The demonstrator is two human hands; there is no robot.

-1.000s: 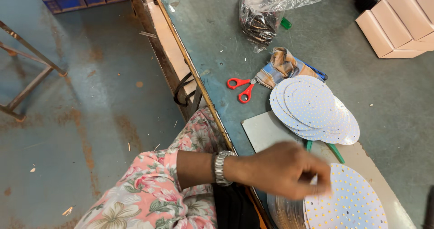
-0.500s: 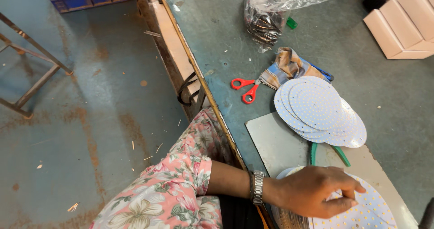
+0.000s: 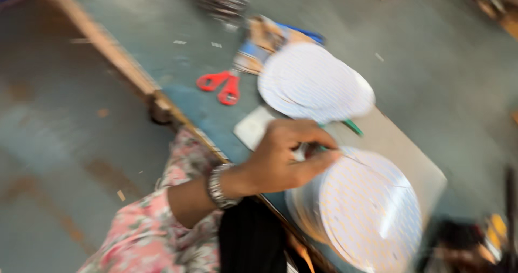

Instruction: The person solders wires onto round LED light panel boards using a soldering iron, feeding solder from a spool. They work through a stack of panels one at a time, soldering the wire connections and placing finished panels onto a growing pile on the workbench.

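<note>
On the desk (image 3: 162, 14), from the largest thing down:

Desk: a grey-green top with a worn wooden edge running diagonally from upper left to lower right; bare floor lies to its left.

Near stack of discs (image 3: 372, 213): round white boards dotted with small yellow points, piled at the lower right of the desk on a pale sheet; the top disc lies directly right of and below the hand, its near edge touching the fingertips.

Far stack of discs (image 3: 313, 81): plain white rounds fanned out above the hand, well apart from it.

Left hand (image 3: 283, 154): the only hand in view (a watch sits on its wrist), curled closed, pinching the top disc's edge; a thin wire-like line runs from the fingers across the disc.

Scissors (image 3: 220, 84): red-handled, lying flat left of the far stack.

Green tool (image 3: 353, 127): only its tip shows between the two stacks.

Hard to make out: motion blur smears everything; the right hand is out of view, and the dark clutter at lower right cannot be identified.
</note>
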